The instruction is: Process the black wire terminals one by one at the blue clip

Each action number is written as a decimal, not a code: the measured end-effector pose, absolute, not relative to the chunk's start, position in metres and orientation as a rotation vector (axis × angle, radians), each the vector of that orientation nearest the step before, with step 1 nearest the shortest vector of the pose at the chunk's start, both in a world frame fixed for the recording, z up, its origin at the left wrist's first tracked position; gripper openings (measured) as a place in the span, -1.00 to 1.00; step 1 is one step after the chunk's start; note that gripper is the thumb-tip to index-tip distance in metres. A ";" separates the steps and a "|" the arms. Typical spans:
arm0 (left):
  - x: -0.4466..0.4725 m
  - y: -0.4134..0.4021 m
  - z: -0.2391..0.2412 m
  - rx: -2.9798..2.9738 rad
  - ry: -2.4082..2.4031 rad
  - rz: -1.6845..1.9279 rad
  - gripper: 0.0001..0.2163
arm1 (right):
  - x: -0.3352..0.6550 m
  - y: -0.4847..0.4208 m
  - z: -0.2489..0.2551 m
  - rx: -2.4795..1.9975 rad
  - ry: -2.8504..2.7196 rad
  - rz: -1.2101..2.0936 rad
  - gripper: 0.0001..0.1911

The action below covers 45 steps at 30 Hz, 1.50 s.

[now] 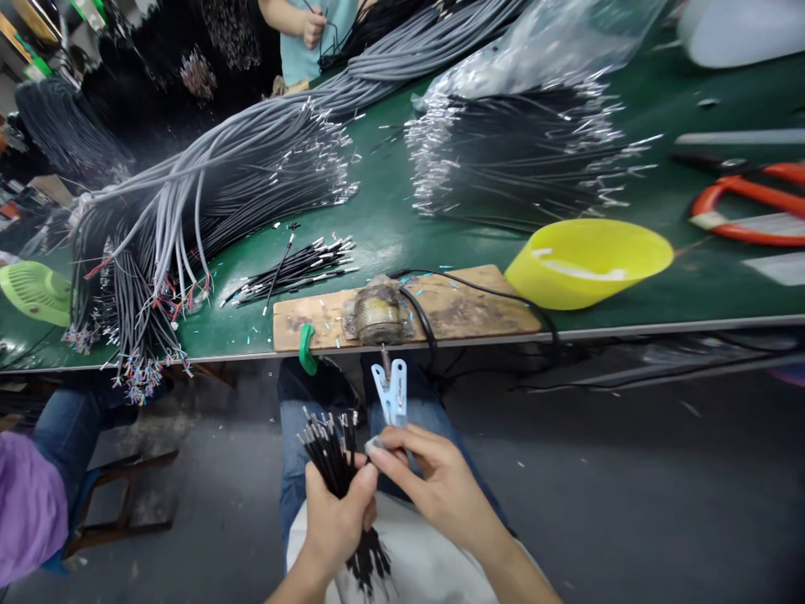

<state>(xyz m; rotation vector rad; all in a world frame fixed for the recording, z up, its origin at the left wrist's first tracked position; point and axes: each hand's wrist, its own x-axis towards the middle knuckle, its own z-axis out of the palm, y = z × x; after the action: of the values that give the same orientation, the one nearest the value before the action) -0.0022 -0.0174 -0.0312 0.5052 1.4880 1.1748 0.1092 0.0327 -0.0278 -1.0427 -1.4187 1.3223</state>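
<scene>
My left hand (340,516) is wrapped round a bundle of short black cables (330,453) with stripped, light-coloured ends, held above my lap. My right hand (431,478) is closed in a pinch beside the left thumb, at the bundle's right side. What lies between its fingertips is too small to make out. Just beyond the right hand, a light blue clothes peg (391,390) sits on the shaft of a small motor (376,310). That motor is mounted on a wooden board (478,310) at the table's edge.
On the green table (377,226) lie a small pile of short black cables (295,268), a grey cable bundle (189,168), a wider black cable pile (516,159), a yellow container (591,264) and orange-handled scissors (723,205). A green fan (38,289) stands left. Other people sit nearby.
</scene>
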 end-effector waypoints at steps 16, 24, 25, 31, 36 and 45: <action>0.004 -0.014 -0.031 0.431 1.532 1.132 -0.52 | 0.099 0.027 -0.025 -1.104 -1.486 0.956 -0.68; 0.007 -0.015 -0.025 0.289 1.308 1.167 -0.50 | 0.100 0.027 -0.027 -0.957 -1.339 1.067 -0.77; 0.007 -0.015 -0.024 0.253 1.261 1.162 -0.50 | 0.101 0.028 -0.027 -0.946 -1.307 1.119 -0.76; 0.007 -0.015 -0.028 0.249 1.044 1.085 -0.56 | 0.101 0.027 -0.037 -0.880 -1.032 1.430 -0.72; 0.005 -0.016 -0.030 0.335 1.035 1.101 -0.57 | 0.099 0.026 -0.042 -0.797 -0.799 1.663 -0.65; 0.007 -0.014 -0.029 0.444 1.214 1.219 -0.58 | 0.102 0.025 -0.031 -0.998 -1.203 1.161 -0.78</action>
<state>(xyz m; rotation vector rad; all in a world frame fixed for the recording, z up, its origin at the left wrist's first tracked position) 0.0065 -0.0142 -0.0287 0.4437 1.2140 1.2185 0.1017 0.0247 -0.0306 -0.9976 -1.2035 1.1611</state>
